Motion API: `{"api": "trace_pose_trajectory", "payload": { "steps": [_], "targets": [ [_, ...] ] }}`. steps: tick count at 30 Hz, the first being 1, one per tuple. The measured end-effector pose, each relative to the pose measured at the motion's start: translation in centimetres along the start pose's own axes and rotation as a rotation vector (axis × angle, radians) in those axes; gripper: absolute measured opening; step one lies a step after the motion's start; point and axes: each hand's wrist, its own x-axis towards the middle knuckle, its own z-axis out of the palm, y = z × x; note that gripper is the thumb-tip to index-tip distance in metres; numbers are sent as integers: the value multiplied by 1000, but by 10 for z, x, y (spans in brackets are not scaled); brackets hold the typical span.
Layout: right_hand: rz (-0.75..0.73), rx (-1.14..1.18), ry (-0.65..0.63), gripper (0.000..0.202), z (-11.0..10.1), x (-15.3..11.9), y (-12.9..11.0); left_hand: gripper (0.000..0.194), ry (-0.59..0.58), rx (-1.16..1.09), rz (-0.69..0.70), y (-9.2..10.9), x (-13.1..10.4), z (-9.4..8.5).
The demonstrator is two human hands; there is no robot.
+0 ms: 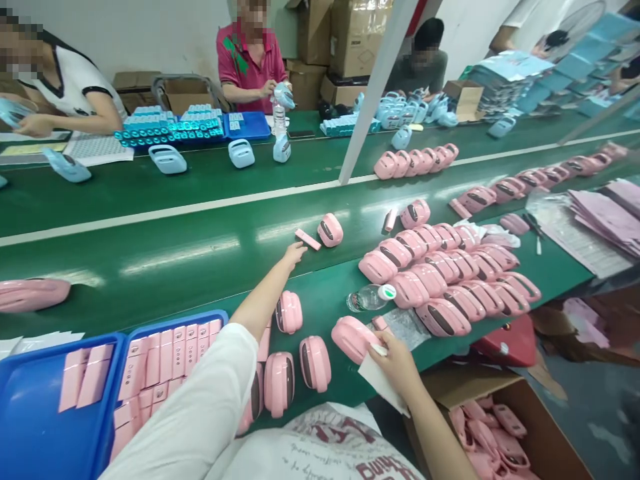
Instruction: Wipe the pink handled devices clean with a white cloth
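My left hand (295,253) is stretched far forward over the green belt, its fingers extended beside a slim pink bar-shaped part (307,239). Whether the fingertips touch that part I cannot make out. Just beyond it sits a rounded pink plastic housing (331,230) with a dark window. Close to my body, my right hand (393,367) grips another pink housing (353,339), together with a white cloth or paper (383,385) hanging below the fingers. A small pink piece (381,325) shows just behind this hand. Several more pink housings (315,363) stand between my arms.
Blue trays (45,400) with pink bars lie at left. A clear bottle (367,298) rests on its side near rows of pink housings (430,273). At lower right is a carton (480,387) of pink parts. Co-workers sit across the belt (210,247) handling blue housings (241,153).
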Motion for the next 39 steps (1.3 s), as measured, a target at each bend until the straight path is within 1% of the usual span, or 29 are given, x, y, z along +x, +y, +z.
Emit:
{"api": "trace_pose_trajectory", "payload": {
  "steps": [3,7,9,11,14,16,19,21,24,27,29,30,32,34,35,36,37,39],
  "targets": [
    [94,23,86,41,-13,-11,22,28,-10,75,44,-2,-24,-19],
    [210,67,234,48,-43,-15,43,26,-28,178,204,-16,-70,-54],
    [249,53,324,50,-57,-11,52,28,-31,231,271,-28,-95,-73],
    [252,29,383,51,-66,-2,62,33,-19,287,319,-42,-117,-88],
    [230,28,393,51,-68,17,76,45,-17,378,384,-62,-146,-101],
    [235,22,385,51,-64,29,84,55,-32,506,476,-73,-160,-102],
    [236,-2,379,50,-58,39,95,65,-42,702,589,-82,-171,-94],
    [219,-28,372,45,-60,39,101,62,-43,722,610,-82,-171,-86],
    [204,-75,371,35,-73,35,110,50,-34,715,599,-75,-164,-76],
    [211,-95,411,43,-91,32,115,42,-19,767,554,-65,-156,-71],
    [204,-92,433,49,-99,34,110,38,-3,828,515,-60,-153,-72],
    [199,-55,451,52,-101,37,104,35,9,863,489,-58,-152,-73],
    [180,107,517,60,-99,46,82,29,36,931,440,-55,-152,-74],
    [131,311,614,68,-92,59,52,23,72,979,401,-56,-156,-74],
    [83,335,651,70,-86,66,36,20,90,995,384,-58,-158,-73],
    [25,311,684,71,-79,73,20,18,106,1007,367,-61,-161,-72],
    [-66,251,682,72,-71,78,6,16,118,1014,351,-64,-164,-71],
    [-314,71,581,69,-52,86,-14,16,126,1013,335,-72,-170,-70]
  ]
}}
